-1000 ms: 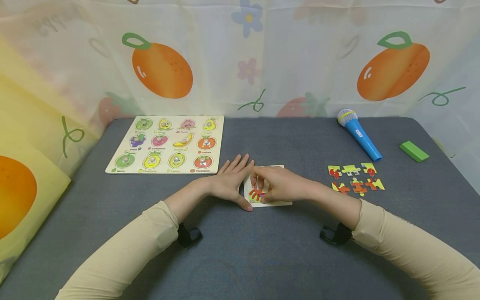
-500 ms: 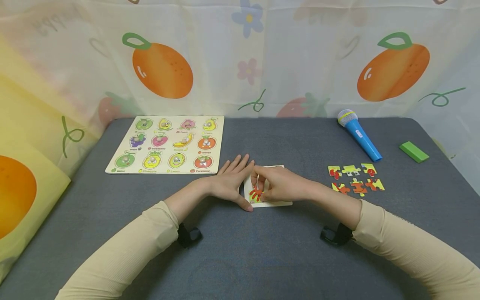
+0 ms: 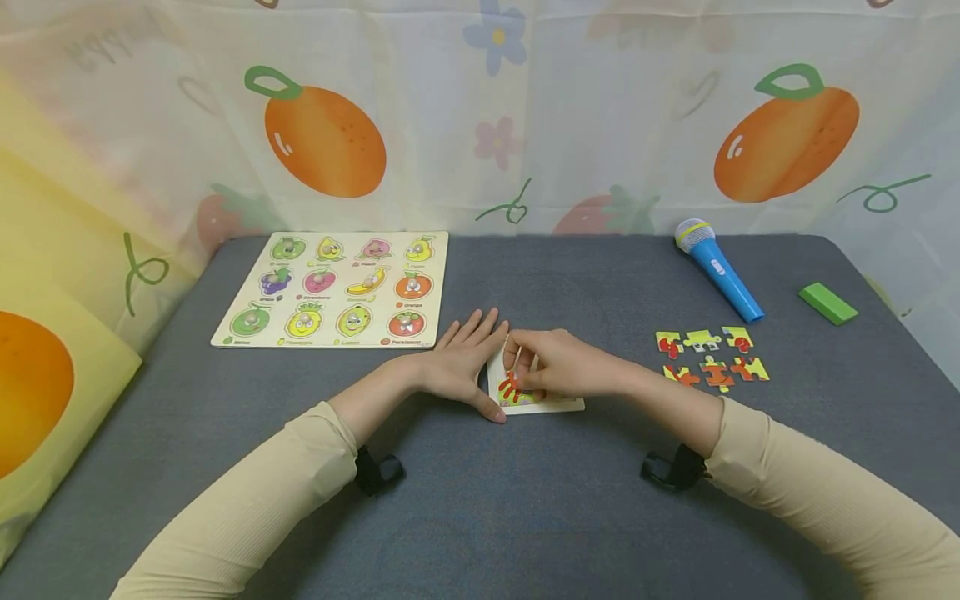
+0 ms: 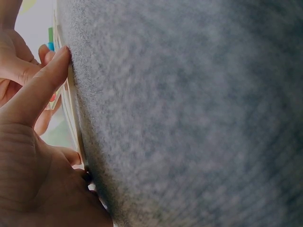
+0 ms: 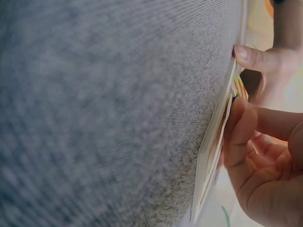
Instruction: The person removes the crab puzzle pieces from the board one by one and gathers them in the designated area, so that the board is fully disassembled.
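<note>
The white puzzle tray [image 3: 558, 408] sits on the gray table [image 3: 480, 517]. The left hand [image 3: 461, 367] has its fingers spread and touches the tray's edge. The right hand [image 3: 561, 365] has bent fingers that seem to pinch a red-and-yellow puzzle piece [image 3: 509, 388] there. The puzzle looks only partly together (the hand hides how much): six loose jigsaw pieces [image 3: 717, 372] lie outside, well off to the right.

Soft, diffuse light; dim, blurry wrist-view tablecloth [image 4: 189, 113].
</note>
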Demonstrator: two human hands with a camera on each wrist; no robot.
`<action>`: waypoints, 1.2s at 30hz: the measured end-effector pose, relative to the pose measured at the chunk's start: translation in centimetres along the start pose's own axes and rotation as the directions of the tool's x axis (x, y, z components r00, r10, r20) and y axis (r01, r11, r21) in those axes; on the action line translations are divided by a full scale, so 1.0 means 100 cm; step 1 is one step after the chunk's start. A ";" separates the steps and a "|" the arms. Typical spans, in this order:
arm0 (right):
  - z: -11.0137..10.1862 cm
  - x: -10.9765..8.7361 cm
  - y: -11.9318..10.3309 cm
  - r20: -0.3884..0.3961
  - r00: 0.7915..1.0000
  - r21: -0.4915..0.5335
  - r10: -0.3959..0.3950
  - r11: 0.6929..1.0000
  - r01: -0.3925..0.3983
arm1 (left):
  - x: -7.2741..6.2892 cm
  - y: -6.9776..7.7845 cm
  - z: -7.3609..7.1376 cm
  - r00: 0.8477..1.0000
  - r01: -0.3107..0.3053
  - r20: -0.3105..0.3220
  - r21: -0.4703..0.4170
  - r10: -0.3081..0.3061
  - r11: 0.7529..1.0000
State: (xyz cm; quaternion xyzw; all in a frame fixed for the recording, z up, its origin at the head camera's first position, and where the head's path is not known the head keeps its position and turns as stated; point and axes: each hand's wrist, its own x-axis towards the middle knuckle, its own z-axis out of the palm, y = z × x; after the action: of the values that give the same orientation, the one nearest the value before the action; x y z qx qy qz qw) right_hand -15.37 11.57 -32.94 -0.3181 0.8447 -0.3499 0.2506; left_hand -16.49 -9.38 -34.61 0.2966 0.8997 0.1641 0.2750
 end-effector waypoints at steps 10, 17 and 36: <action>-0.006 -0.002 -0.001 0.022 1.000 0.071 0.021 0.997 -0.022 | -0.001 0.001 -0.001 1.000 -0.007 -0.002 -0.013 0.007 1.000; -0.012 -0.006 0.000 0.042 0.999 0.092 0.008 0.996 -0.012 | -0.001 0.002 -0.001 1.000 0.008 0.006 -0.007 -0.008 1.000; -0.033 -0.025 0.015 0.057 0.998 0.137 0.026 0.990 -0.034 | 0.000 0.002 0.000 1.000 0.014 -0.001 0.012 -0.014 1.000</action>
State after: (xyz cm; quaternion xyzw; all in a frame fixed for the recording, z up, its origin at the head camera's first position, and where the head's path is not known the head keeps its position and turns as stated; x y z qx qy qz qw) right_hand -16.42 15.63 -31.48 -0.2969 0.8159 -0.3948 0.3004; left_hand -16.42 -9.25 -34.50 0.2917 0.9029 0.1569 0.2739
